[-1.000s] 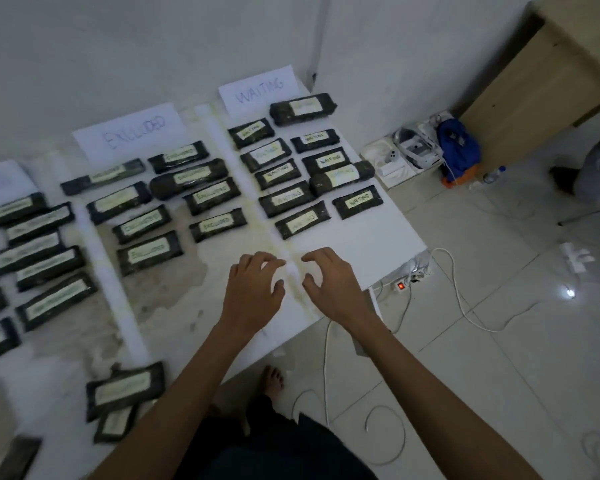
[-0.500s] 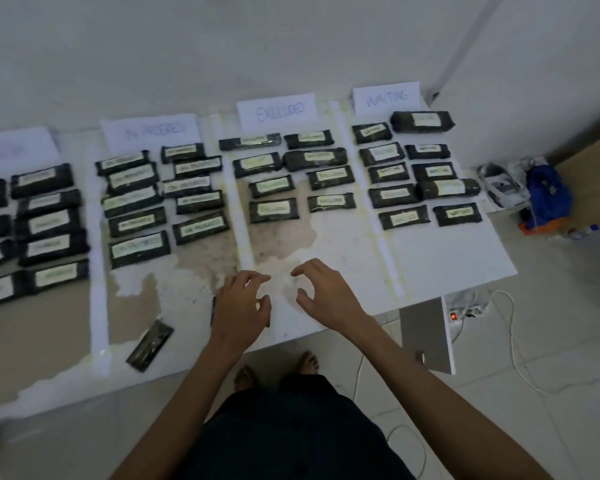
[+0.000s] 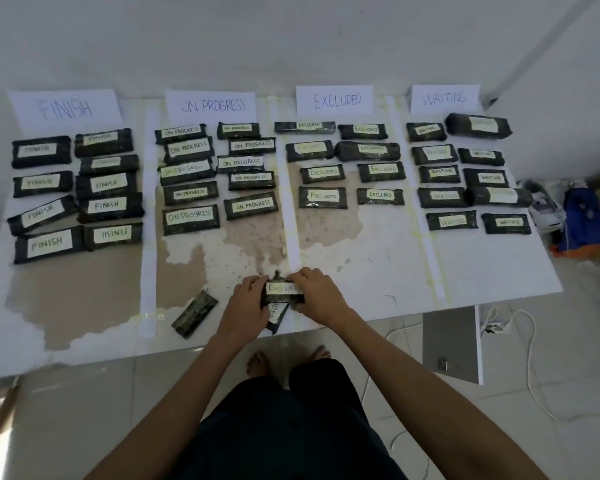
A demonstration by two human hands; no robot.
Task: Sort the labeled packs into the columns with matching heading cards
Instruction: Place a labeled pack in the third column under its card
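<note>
At the table's front edge both hands grip one dark pack labelled EXCLUDED: my left hand holds its left end, my right hand its right end. Under it lies a second pack with only part of its label showing. Another dark pack lies label-down to the left. Heading cards stand at the back: FINISH, ON PROGRESS, EXCLUDED, WAITING. Below each card lie several matching labelled packs in two rows.
The white table has worn brown patches and white strips dividing the columns. A blue bag and white devices sit on the floor to the right. A cable and power strip lie under the table's right end.
My view swung left and took in all four columns. Both hands, open above the table before, have closed on the EXCLUDED pack at the front edge.
</note>
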